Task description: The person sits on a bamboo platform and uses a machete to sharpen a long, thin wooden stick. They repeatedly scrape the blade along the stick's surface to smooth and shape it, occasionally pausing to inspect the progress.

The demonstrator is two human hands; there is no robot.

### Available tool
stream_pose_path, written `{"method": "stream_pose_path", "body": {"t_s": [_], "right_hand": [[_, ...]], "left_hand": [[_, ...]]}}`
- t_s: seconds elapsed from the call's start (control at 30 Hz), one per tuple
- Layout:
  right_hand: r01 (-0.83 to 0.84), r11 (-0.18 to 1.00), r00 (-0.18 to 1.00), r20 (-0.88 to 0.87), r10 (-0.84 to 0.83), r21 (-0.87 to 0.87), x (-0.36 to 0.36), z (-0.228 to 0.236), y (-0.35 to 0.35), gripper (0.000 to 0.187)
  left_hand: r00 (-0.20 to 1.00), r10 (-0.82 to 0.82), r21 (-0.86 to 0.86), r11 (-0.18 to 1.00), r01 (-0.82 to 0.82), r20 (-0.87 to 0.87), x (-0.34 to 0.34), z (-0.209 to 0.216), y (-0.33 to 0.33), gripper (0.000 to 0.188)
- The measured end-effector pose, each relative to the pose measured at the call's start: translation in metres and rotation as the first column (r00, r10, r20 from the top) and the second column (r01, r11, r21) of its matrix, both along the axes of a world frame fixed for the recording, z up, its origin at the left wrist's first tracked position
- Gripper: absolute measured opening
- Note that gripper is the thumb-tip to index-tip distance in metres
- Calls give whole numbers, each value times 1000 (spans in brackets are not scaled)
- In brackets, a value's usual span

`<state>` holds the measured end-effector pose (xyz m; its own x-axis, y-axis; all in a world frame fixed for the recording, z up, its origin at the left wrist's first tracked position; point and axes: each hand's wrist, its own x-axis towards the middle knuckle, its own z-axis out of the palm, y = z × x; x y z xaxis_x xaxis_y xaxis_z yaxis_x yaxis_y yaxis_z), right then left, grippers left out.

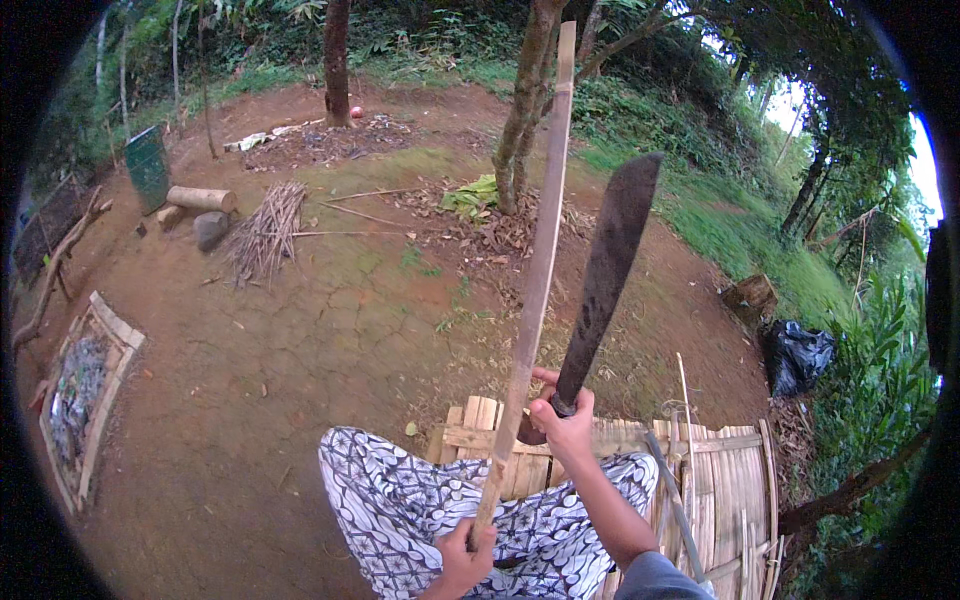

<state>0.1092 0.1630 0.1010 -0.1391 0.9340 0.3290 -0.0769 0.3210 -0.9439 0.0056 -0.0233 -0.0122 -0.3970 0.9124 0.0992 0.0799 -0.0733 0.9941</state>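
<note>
A long split bamboo strip (541, 240) stands nearly upright before me, leaning a little to the right at its top. Its lower end is gripped by my left hand (466, 556), close to my lap. My right hand (568, 422) is closed around the handle of a machete (612, 260), whose broad dark blade points up and slightly right. The blade is to the right of the bamboo and apart from it. Fingers of my right hand come close behind the strip; whether they touch it I cannot tell. Patterned black-and-white cloth (400, 500) covers my legs.
I sit by a bamboo slat platform (715, 480) with loose strips on it. Ahead are a tree trunk (520, 110) and a stick pile (268, 230). A wooden frame (118, 345) lies left; a black plastic bag (797, 355) and a stump (750, 297) are right.
</note>
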Motion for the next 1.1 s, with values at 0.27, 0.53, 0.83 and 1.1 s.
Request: {"method": "stream_pose_path", "body": {"t_s": [0.27,0.53,0.83,1.1], "right_hand": [[-29,971,999,-50,18,-236,-4,-5,-19,21],[-39,999,950,311,35,6,5,-13,-34,17],[-349,825,636,759,-141,445,35,-28,-37,50],[-527,646,559,798,-226,553,27,-17,-39,49]], "left_hand": [[980,-184,82,979,189,-71,-10,-11,8,24],[832,-307,65,947,314,463,-28,51,68,36],[696,-254,32,948,315,672,-8,32,71,36],[756,-358,-60,885,462,548,-8,20,66,47]]}}
